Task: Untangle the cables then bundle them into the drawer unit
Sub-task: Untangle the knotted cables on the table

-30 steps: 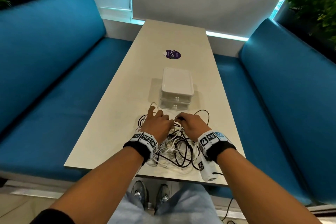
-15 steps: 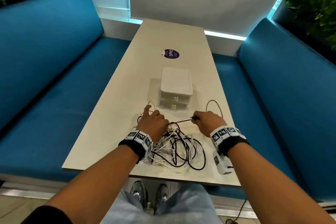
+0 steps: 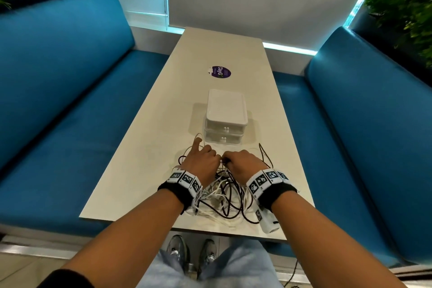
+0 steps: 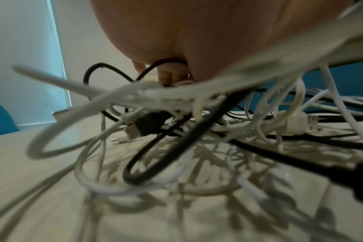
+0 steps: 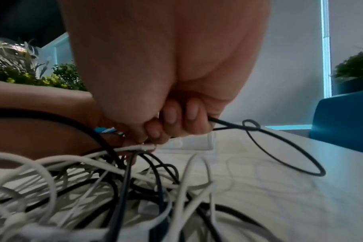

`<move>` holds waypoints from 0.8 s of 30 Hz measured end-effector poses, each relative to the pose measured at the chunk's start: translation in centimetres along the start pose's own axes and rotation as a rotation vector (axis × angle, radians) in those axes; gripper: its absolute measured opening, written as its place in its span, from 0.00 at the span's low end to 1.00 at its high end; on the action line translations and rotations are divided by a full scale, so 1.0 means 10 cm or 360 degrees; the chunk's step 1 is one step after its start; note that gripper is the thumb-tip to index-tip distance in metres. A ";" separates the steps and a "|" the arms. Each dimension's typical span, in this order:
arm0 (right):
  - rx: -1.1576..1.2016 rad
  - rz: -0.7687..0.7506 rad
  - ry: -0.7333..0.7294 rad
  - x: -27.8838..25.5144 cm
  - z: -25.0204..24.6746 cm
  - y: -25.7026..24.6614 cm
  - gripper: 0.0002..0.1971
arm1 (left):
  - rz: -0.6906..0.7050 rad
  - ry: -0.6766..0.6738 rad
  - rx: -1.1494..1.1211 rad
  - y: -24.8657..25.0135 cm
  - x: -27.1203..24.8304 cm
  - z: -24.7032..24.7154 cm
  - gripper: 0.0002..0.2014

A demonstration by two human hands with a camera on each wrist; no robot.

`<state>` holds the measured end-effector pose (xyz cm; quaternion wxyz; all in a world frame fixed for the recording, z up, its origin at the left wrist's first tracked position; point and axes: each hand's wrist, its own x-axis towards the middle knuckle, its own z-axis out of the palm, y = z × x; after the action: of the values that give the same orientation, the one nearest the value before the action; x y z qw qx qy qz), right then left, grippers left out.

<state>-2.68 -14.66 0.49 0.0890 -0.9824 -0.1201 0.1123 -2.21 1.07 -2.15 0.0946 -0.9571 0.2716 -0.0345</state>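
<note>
A tangle of black and white cables point(image 3: 224, 201) lies on the beige table point(image 3: 145, 170) near its front edge. Both hands rest on the far side of it, knuckles almost touching. My left hand point(image 3: 201, 161) has its index finger stretched forward; its other fingers point(image 4: 168, 74) curl over a black cable that loops under the palm. My right hand point(image 3: 243, 161) grips a thin black cable point(image 5: 280, 144), whose loop trails off to the right across the table. The white two-drawer unit point(image 3: 226, 110) stands just beyond the hands, both drawers closed.
A purple round sticker point(image 3: 221, 72) lies on the table beyond the drawer unit. Blue benches point(image 3: 70, 124) run along both sides. Plants point(image 3: 409, 14) stand behind the backrests. A white wrist camera point(image 3: 268, 222) hangs under my right wrist at the table's front edge.
Half a second ago my right hand had drawn the black cable out to the right, taut from my left hand. It has now come back beside the left hand, and the cable lies slack.
</note>
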 end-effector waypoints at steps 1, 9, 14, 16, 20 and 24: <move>0.0015 0.0000 -0.0024 0.02 0.01 -0.01 0.11 | -0.0001 0.0011 -0.0024 0.01 -0.01 0.01 0.12; 0.0007 0.0087 0.0099 -0.03 -0.02 0.16 0.09 | -0.0049 0.0095 -0.0101 -0.02 -0.04 0.06 0.13; 0.0016 0.0329 0.0121 -0.14 -0.13 0.47 0.13 | -0.0088 0.0105 -0.0182 -0.10 -0.07 0.12 0.15; 0.0009 0.0411 0.0154 -0.21 -0.14 0.59 0.14 | -0.0085 0.0090 -0.0206 -0.11 -0.06 0.11 0.15; -0.0077 0.0463 0.0201 -0.29 -0.06 0.57 0.13 | -0.0073 0.0020 -0.0172 -0.07 -0.02 0.08 0.11; -0.0008 0.0275 0.0224 -0.25 -0.02 0.38 0.15 | 0.0005 -0.0024 -0.0034 -0.02 0.01 0.01 0.12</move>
<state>-4.22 -18.94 0.47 0.0848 -0.9947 -0.0286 0.0500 -2.03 1.17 -2.25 0.0866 -0.9579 0.2727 -0.0242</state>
